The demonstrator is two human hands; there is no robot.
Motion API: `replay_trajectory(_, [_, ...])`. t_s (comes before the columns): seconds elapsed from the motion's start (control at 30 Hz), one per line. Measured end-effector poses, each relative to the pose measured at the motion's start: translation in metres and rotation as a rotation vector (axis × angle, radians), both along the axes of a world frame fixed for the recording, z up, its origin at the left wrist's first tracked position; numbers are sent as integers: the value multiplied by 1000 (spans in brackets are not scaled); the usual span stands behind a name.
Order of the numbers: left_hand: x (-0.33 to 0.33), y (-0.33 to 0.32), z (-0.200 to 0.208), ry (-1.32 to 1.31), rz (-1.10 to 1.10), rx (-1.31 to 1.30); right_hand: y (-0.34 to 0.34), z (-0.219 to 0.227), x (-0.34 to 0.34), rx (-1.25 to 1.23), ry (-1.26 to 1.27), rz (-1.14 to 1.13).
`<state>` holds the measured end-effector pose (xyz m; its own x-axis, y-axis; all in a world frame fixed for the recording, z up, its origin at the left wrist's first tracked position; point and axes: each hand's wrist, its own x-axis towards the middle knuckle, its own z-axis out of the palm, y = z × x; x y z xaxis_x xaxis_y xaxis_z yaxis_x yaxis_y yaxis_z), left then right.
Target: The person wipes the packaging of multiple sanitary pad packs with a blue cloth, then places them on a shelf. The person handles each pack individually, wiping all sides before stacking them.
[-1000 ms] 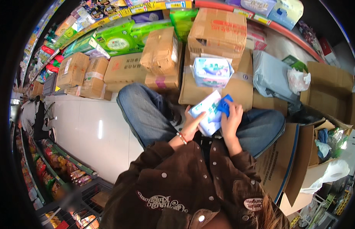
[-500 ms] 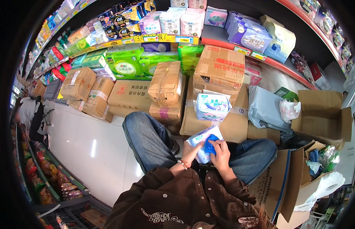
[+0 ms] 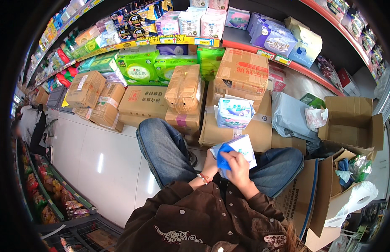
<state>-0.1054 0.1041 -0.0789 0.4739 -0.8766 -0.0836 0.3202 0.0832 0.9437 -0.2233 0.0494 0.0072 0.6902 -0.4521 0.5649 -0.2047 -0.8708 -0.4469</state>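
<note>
Between my knees is a white and pale-purple soft pack (image 3: pixel 245 148), tilted, with its upper side facing up. My left hand (image 3: pixel 209 166) grips the pack's left side; its fingertips are hidden behind it. Bunched in the fingers of my right hand (image 3: pixel 239 168) is a blue cloth (image 3: pixel 224 156), pressed against the pack's left part. Just beyond, a similar white, purple and teal pack (image 3: pixel 234 113) rests on a large cardboard box (image 3: pixel 262 136).
Taped cartons (image 3: pixel 184 90) line the shelf front. A grey plastic bag (image 3: pixel 289 115) and an open box (image 3: pixel 350 119) stand at right; another box holds crumpled wrappers (image 3: pixel 358 168), with a paper roll (image 3: pixel 356 201) nearby. Stocked shelves (image 3: pixel 174 40) rise behind. Another person (image 3: pixel 33 126) is far left.
The held pack has turned and moved up and to the right. My right hand, with the blue cloth, has shifted left across it to its left side.
</note>
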Motion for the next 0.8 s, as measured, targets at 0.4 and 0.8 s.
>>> replay_trajectory(0.4, [4, 14, 64, -935, 40, 50, -7, 48, -15, 155, -87, -48])
replay_trajectory(0.8, [4, 22, 71, -951, 4, -142, -54, 2, -45, 406, -6, -267])
